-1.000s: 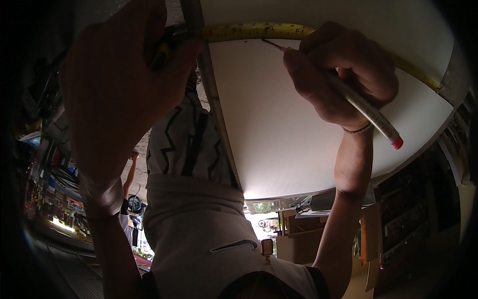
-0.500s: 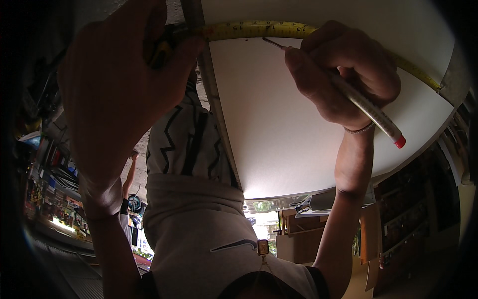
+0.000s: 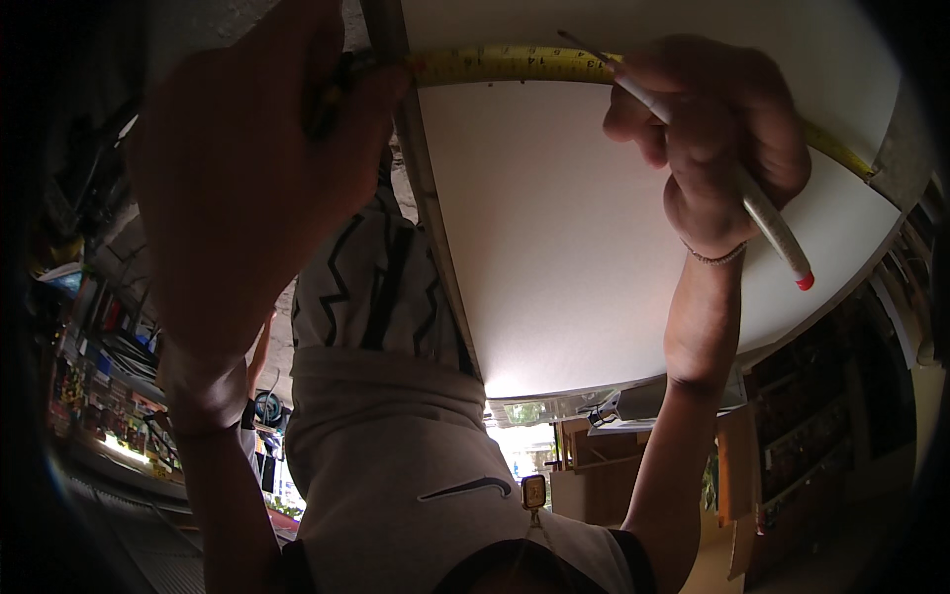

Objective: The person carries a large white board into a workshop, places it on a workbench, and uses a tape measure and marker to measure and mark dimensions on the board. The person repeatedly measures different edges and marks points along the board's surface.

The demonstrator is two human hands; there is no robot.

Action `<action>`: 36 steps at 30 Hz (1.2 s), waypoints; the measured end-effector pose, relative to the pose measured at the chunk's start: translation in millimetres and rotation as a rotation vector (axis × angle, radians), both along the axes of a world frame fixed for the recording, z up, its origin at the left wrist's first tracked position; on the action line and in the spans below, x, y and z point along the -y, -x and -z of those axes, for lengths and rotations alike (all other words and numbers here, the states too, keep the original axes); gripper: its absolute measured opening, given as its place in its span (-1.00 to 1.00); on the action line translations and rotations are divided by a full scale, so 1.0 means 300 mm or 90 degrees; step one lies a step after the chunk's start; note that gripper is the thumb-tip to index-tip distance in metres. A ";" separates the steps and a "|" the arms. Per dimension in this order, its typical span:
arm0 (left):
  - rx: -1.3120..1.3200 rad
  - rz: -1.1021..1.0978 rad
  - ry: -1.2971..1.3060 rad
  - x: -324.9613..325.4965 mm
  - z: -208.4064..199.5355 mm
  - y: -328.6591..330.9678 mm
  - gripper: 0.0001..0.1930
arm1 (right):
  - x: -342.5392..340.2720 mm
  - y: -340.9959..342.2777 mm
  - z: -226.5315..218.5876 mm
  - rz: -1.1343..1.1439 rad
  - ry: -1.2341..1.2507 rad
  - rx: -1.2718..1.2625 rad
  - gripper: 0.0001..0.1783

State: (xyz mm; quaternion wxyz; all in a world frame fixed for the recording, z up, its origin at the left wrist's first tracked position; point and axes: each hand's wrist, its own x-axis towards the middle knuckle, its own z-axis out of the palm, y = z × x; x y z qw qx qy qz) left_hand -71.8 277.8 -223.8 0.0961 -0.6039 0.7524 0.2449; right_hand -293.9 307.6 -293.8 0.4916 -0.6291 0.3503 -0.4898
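Observation:
A yellow tape measure [image 3: 510,65] lies stretched across a large white board [image 3: 564,228], its blade running from the board's left edge to the far right. My left hand [image 3: 237,188] is closed around the tape's dark case at that left edge; most of the case is hidden. In my right hand [image 3: 722,139] is a slim pale pen [image 3: 777,223] with a red end, its thin point up over the tape's far side. The right hand covers part of the blade. Two small dark marks show on the board just below the tape.
Wooden boards and a box-like piece [image 3: 594,485] stand beyond the white board's lower right. Cluttered shelves [image 3: 89,396] are at the left. A person is partly visible behind my left forearm. My patterned trouser leg [image 3: 366,287] is beside the board's left edge.
My right hand has lifted the pen's point off the board and tilted it up over the tape. A second dark mark now shows where the point was. The left hand shifted slightly.

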 end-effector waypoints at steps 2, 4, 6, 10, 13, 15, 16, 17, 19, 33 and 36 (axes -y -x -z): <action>-0.020 0.002 0.030 -0.015 0.008 -0.001 -0.72 | -0.009 0.019 -0.026 -0.012 -0.025 -0.082 -0.73; -0.032 0.016 0.062 -0.026 0.008 0.003 -0.74 | -0.002 0.011 -0.031 -0.028 0.018 -0.080 -0.74; -0.042 0.036 0.086 -0.016 0.013 0.005 -0.76 | 0.012 0.009 -0.017 -0.028 0.052 -0.077 -0.78; -0.096 -0.022 0.062 -0.027 0.005 -0.002 -0.79 | 0.026 -0.004 0.004 0.008 0.149 -0.030 -0.79; -0.079 -0.044 0.070 -0.004 -0.004 0.010 -0.79 | 0.005 -0.018 -0.002 0.051 0.124 -0.036 -0.57; -0.066 -0.030 0.101 0.007 0.000 0.012 -0.78 | 0.021 -0.012 -0.016 0.059 0.126 -0.054 -0.50; -0.071 -0.034 0.101 0.016 -0.002 0.015 -0.78 | 0.033 -0.012 -0.027 0.072 0.108 -0.035 -0.53; -0.070 -0.048 0.102 0.013 -0.003 0.013 -0.77 | 0.046 -0.006 -0.047 0.060 0.072 -0.059 -0.53; -0.064 -0.061 0.107 0.046 -0.016 0.021 -0.75 | 0.087 -0.011 -0.067 0.064 0.068 -0.085 -0.59; 0.006 -0.036 0.204 0.492 -0.035 0.058 -0.75 | 0.543 -0.012 -0.068 0.118 -0.043 0.031 -0.79; 0.006 -0.025 0.201 0.542 -0.020 0.056 -0.75 | 0.583 -0.039 -0.037 0.173 -0.050 0.095 -0.77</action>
